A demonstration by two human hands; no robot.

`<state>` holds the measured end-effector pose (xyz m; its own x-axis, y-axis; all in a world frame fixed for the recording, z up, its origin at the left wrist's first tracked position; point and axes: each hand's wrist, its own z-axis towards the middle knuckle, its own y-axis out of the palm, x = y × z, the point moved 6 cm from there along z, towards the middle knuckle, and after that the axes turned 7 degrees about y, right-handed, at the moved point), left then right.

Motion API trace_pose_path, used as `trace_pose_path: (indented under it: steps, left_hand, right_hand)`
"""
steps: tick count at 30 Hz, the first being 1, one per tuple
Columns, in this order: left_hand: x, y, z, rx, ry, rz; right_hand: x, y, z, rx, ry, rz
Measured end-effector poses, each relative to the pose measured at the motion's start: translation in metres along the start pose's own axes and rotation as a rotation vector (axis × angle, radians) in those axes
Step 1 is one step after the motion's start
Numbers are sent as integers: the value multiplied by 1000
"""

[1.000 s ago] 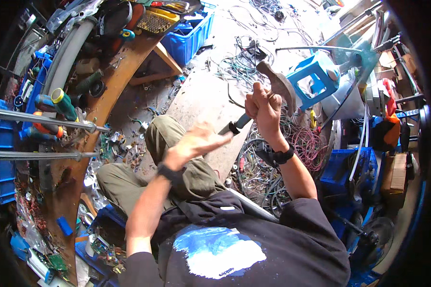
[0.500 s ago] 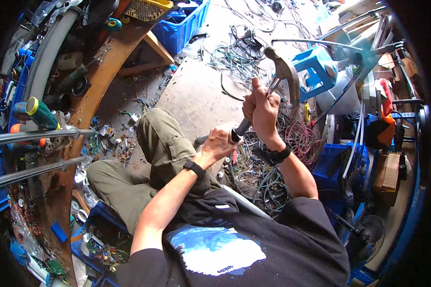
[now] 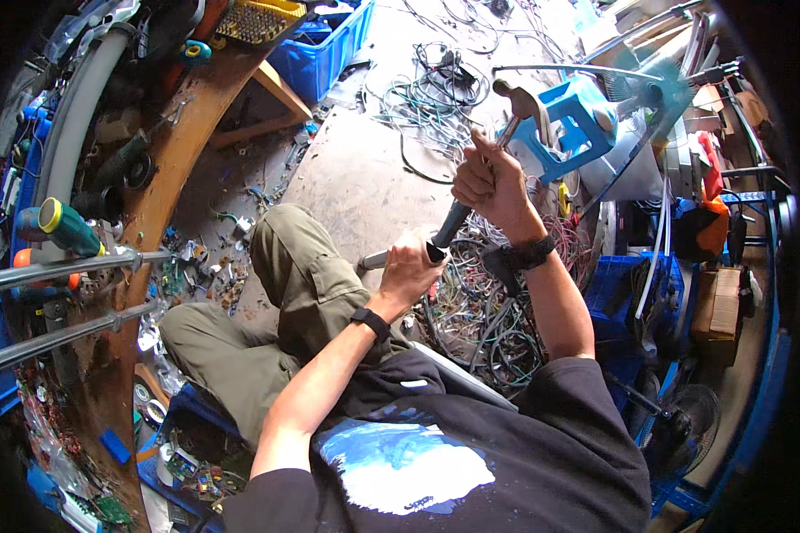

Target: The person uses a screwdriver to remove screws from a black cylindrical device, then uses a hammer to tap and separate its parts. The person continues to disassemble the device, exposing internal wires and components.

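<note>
Coils of cable [image 3: 498,329] and a pale floor panel [image 3: 356,169] lay beneath the hands I guided from afar. My claw hammer [image 3: 527,104] slanted above them, head up and to the right, overlapping the edge of the blue plastic stool [image 3: 587,93] in view. Slippage worried me most: with the weight at the far end, a slack hold could have let the head swing round into the stool. Had the left grip jerked loose, that fist might have struck the raised knee [image 3: 293,235]. My left hand [image 3: 409,274] was curled closed round the handle's lower end, forearm reaching diagonally up; my right hand [image 3: 493,182] was folded round it higher, thumb upward, elbow bent. How firmly either squeezed, I couldn't tell
</note>
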<state>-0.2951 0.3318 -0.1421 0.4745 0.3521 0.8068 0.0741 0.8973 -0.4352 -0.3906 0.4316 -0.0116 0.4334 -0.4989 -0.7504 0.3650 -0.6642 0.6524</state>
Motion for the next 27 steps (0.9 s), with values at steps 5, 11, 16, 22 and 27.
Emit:
trace_pose_path:
  steps: [5,11,16,22,27]
  left_hand:
    - [-10,1,0,23,-158,-183]
    - [-5,-21,10,76,-181,-145]
    - [-6,-18,8,42,-211,-140]
    - [-15,-24,16,60,-203,-206]
    - [-14,-38,15,-76,-113,-144]
  right_hand:
    - [10,-22,-15,576,-116,-132]
    - [17,-7,-34,632,-429,-95]
    - [31,7,-53,608,-566,-124]
    - [35,33,-57,453,-659,-323]
    - [-1,4,-36,619,-376,-31]
